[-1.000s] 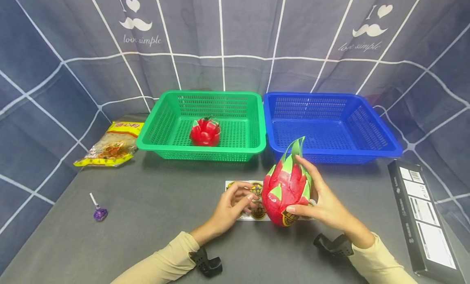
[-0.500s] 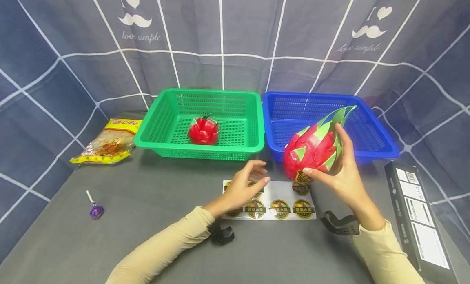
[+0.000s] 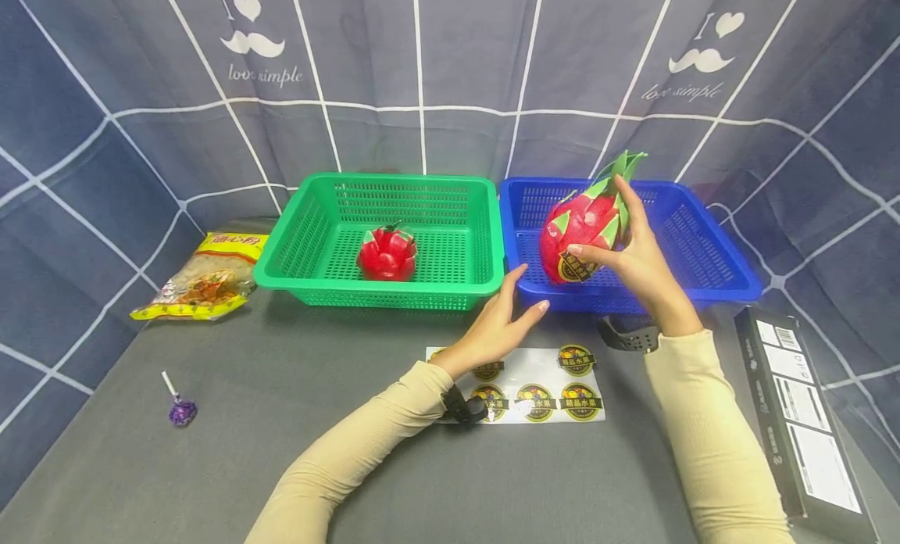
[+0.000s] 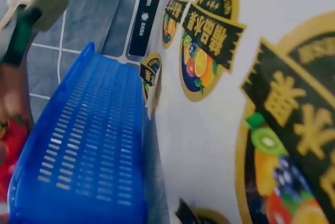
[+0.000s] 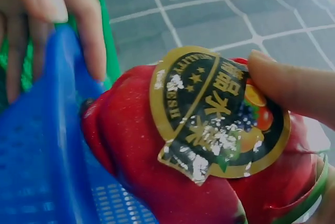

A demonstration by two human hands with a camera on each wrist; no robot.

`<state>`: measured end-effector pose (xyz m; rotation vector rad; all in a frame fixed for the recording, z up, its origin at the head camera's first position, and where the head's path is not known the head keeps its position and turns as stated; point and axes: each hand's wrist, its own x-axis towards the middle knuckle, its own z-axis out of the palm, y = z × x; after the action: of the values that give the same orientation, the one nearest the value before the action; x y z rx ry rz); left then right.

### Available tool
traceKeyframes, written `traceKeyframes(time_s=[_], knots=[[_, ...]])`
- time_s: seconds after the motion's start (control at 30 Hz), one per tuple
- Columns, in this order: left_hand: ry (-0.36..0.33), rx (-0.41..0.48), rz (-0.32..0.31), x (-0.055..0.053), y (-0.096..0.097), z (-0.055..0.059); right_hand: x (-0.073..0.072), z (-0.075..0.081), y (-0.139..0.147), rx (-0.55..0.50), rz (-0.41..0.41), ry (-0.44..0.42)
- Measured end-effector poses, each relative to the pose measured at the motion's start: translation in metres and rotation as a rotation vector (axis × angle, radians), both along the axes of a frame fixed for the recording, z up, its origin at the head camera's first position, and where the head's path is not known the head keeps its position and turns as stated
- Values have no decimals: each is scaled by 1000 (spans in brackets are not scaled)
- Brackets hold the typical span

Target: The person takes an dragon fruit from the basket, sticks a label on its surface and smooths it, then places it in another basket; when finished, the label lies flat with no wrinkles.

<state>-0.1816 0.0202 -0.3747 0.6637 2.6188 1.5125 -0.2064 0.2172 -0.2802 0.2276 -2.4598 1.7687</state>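
Note:
In the head view, my right hand (image 3: 643, 259) holds a red dragon fruit (image 3: 573, 223) with green leaf tips over the blue basket (image 3: 703, 294). A black and gold round sticker (image 5: 217, 116) is on the fruit's skin in the right wrist view, its edge lifted at one corner. The thumb lies at the sticker's edge. My left hand (image 3: 495, 325) reaches to the near left corner of the blue basket, its fingers extended at the rim. Beneath the left forearm lies a white sheet of fruit stickers (image 3: 541, 364), partly covered.
A green basket (image 3: 380, 294) with a smaller red dragon fruit (image 3: 387, 255) in it stands left of the blue one. Farther left are a yellow food packet (image 3: 204, 278) and a purple lollipop (image 3: 181, 411). A long black box (image 3: 801, 411) lies at the right.
The right hand has carried the dragon fruit away from the sticker sheet, forward over the blue basket. My left hand has moved forward and right, from the sheet to the basket's rim.

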Motion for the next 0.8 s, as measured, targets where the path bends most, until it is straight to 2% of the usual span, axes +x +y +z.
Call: traceKeyframes(time_s=[0.23,0.33,0.47,0.6,0.8], knots=[[30,9,71,-3,6,-2,-35,-2,-9,112,20,-83],[62,8,102,-4,7,-4,-46,-3,-11,209,46,-137],[81,12,124,-3,8,-3,-60,-2,-12,332,119,-206],[67,7,129,-3,8,-1,-68,-1,-15,418,192,-294],[54,-11,132,-2,8,-1,-71,-4,-21,531,255,-378]])
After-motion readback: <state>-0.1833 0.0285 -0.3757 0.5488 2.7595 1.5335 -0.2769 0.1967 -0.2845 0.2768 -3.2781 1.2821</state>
